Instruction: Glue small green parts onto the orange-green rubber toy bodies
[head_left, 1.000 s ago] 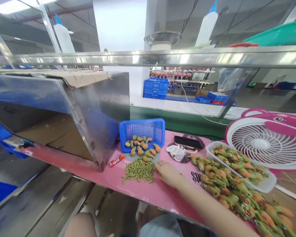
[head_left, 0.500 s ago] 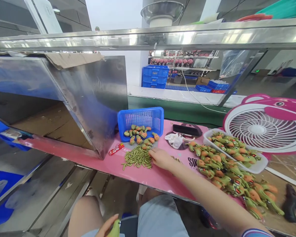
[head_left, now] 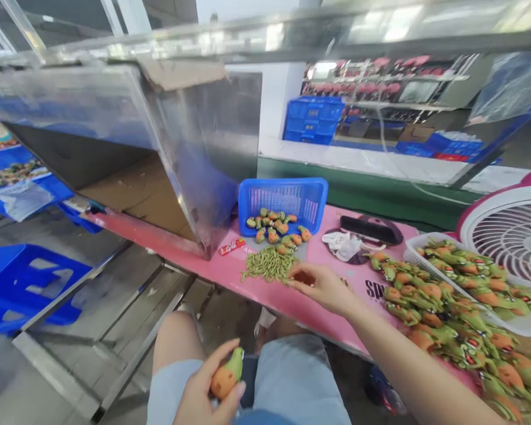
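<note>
My left hand (head_left: 207, 389) is low over my lap, fingers wrapped round an orange and green toy figure (head_left: 226, 375). My right hand (head_left: 321, 286) reaches across the pink table top (head_left: 269, 298), fingers curled at the right edge of a pile of small green pieces (head_left: 269, 265); whether it grips one is hidden. Just beyond the pile, several orange and green toy heads (head_left: 277, 227) spill from a blue basket (head_left: 285, 200) lying on its side.
A shiny metal box (head_left: 128, 141) lined with cardboard stands at the left. A heap of orange and green toys (head_left: 446, 313) and a white tray (head_left: 522, 321) of them lie at the right, before a pink fan (head_left: 513, 236). A black phone (head_left: 369, 229) and blue crates (head_left: 26, 283) are nearby.
The camera has tipped down and turned left. My left hand has risen into view holding the toy figure. My right hand has lifted slightly at the edge of the green pile.
</note>
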`<state>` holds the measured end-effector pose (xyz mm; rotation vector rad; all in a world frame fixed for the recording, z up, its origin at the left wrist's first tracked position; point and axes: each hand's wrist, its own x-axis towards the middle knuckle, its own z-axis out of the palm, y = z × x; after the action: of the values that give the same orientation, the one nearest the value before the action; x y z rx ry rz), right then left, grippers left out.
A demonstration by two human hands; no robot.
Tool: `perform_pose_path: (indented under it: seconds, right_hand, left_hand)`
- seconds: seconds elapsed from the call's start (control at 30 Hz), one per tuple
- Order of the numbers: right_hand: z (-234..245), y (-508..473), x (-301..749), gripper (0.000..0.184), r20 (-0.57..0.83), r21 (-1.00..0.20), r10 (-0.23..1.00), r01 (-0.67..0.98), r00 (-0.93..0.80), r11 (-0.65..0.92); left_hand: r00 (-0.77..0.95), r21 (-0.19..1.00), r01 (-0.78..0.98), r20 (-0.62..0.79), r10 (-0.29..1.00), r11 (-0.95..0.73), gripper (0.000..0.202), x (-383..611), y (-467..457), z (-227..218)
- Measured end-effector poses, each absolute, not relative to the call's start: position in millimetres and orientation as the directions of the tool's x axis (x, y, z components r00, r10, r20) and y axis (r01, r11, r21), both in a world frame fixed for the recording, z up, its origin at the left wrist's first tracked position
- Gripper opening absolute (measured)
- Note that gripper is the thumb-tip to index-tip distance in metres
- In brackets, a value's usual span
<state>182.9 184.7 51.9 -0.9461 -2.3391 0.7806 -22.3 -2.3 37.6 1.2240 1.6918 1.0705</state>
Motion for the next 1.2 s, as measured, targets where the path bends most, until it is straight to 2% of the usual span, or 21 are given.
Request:
perform_pose_path:
  seconds: [0.07,0.13,0.23,0.3,0.43,0.9,1.2]
  right_hand:
    - [62,155,175,0.019,0.237,-0.751,0.707,0.336,-0.666,0.568]
    - [71,127,167,0.025,0.311,-0.823,0.659,0.153,-0.685,0.547]
    - [79,94,156,0.025,0.458,-0.837,0.603,-0.088,-0.653,0.541]
    - [79,81,152,0.022,0.499,-0.822,0.579,-0.142,-0.644,0.551]
    - [75,71,150,0.016,0.494,-0.831,0.582,-0.154,-0.646,0.535]
    - [70,67,147,0.022,0.436,-0.849,0.635,-0.057,-0.638,0.525]
    - [75,70,150,0.024,0.441,-0.824,0.588,-0.047,-0.677,0.564]
  left_hand:
    - [-0.203,0.914,0.369,-0.095,0.975,0.166,0.040,-14,2,51]
    - [-0.189,0.887,0.439,-0.065,0.980,0.143,0.041,-9,7,61]
    - [-0.143,0.862,0.501,-0.004,0.990,0.076,0.042,-4,8,67]
    - [-0.106,0.847,0.532,0.039,0.994,0.023,0.043,-3,5,69]
    - [-0.044,0.801,0.594,0.122,0.992,-0.072,0.045,-2,0,70]
    - [0.097,0.602,0.762,0.257,0.962,-0.238,0.039,0,0,68]
    - [0.145,0.537,0.786,0.322,0.936,-0.307,0.037,0,0,69]
